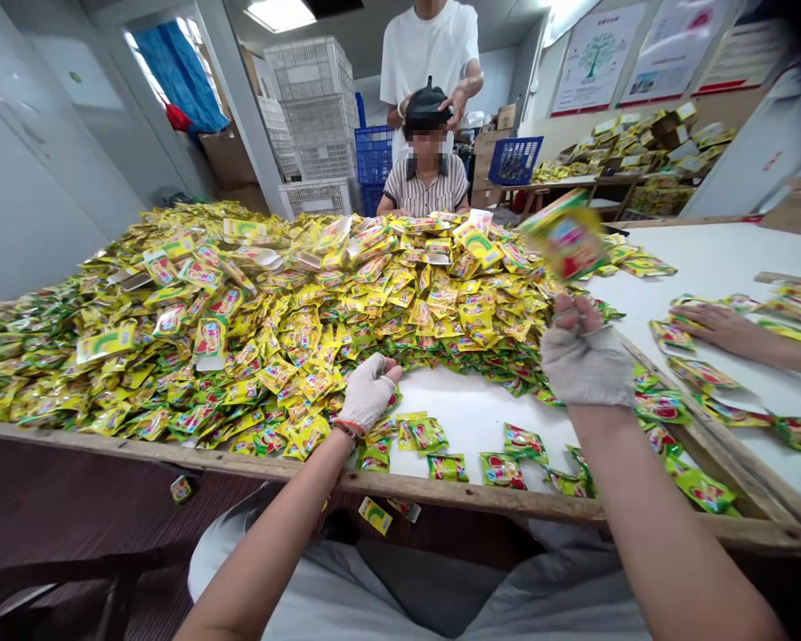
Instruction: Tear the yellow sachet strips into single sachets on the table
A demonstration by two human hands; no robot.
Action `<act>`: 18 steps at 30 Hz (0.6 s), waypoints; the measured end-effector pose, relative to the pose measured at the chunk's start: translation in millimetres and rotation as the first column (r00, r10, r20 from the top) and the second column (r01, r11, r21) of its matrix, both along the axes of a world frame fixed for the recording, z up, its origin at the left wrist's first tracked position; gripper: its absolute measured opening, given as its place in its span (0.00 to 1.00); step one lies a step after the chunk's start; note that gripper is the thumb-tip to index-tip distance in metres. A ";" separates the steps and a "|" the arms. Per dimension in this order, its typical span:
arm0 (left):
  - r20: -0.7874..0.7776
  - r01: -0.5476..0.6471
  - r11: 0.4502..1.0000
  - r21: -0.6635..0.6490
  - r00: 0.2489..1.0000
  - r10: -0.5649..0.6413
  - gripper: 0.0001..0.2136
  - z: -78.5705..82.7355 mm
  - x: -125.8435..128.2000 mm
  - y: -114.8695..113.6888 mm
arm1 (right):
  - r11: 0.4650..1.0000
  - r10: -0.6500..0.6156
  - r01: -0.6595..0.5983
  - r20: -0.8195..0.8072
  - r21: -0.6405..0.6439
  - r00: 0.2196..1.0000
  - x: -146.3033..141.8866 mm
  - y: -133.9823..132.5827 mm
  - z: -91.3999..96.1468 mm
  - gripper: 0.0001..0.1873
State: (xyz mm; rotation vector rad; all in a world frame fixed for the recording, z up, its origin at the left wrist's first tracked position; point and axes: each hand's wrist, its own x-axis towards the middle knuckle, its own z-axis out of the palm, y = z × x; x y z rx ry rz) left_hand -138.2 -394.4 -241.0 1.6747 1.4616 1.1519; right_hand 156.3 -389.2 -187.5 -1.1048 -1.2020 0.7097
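My left hand (pixel 368 392), in a pale fingerless glove with a beaded band at the wrist, rests against the front of a big heap of yellow-green sachets (pixel 294 329). Its fingers are curled in, and what they hold, if anything, is hidden. My right hand (pixel 584 356), gloved the same way, is raised at the heap's right end with fingers bent upward. Just above those fingertips is a motion-blurred yellow-green box (pixel 567 236), seemingly apart from them. Between my hands, several green sachets (pixel 503 470) lie on the white tabletop (pixel 467 409).
A wooden rim (pixel 240 463) edges the table. On the right, another person's hand (pixel 721 329) lies on sachets. Two people are behind the heap, one seated, one standing. White crates (pixel 317 107) and a blue basket (pixel 515 160) stand farther back. Boxes (pixel 375 515) lie on the floor.
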 end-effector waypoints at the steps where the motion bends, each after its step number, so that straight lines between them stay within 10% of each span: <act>1: -0.175 0.001 0.997 0.075 0.984 0.012 0.10 1.5 -0.5 5.4 | 0.999 -0.036 0.035 0.037 0.023 0.999 6.7 3.0 -1.2 0.26; 7: -0.580 0.166 0.967 0.192 0.814 -0.024 0.04 0.9 34.8 39.2 | 0.998 0.060 -0.036 0.459 -0.061 0.886 -33.2 21.5 -45.3 0.11; 12: -0.722 0.165 0.970 0.177 0.691 0.015 0.18 -9.1 67.7 61.7 | 0.993 -0.024 0.115 0.971 -0.003 0.236 -59.4 41.0 -58.5 0.18; 18: -0.797 0.317 0.940 0.124 0.596 -0.096 0.15 -8.4 50.5 32.5 | 0.985 0.154 -0.098 0.975 -0.140 0.160 -53.3 20.4 -62.3 0.11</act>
